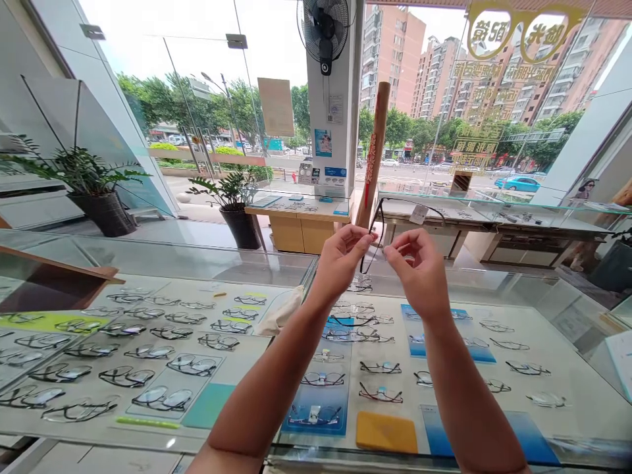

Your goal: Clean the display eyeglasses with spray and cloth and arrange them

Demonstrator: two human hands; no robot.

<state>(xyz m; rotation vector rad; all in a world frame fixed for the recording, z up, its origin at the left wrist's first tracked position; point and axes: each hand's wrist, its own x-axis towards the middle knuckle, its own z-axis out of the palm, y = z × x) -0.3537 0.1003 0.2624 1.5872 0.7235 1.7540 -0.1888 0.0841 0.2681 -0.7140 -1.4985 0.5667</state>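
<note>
My left hand [343, 260] pinches a pair of dark thin-framed eyeglasses [380, 227] by the front, holding them up above the glass counter. One temple arm stretches away to the right, and a small pale tag [419, 213] hangs by it. My right hand [419, 266] is closed in a pinch just right of the frame. Whatever lies between its fingertips is too small to make out. Below both hands, several rows of eyeglasses [380, 367] lie inside the display case.
A yellow-orange cloth or pad [386, 432] sits at the case front. A beige cloth [284, 311] lies between the two case sections. Beyond stand a wooden pole [376, 145], a potted plant [239, 220], further display counters [306, 208] and a wall fan [324, 29].
</note>
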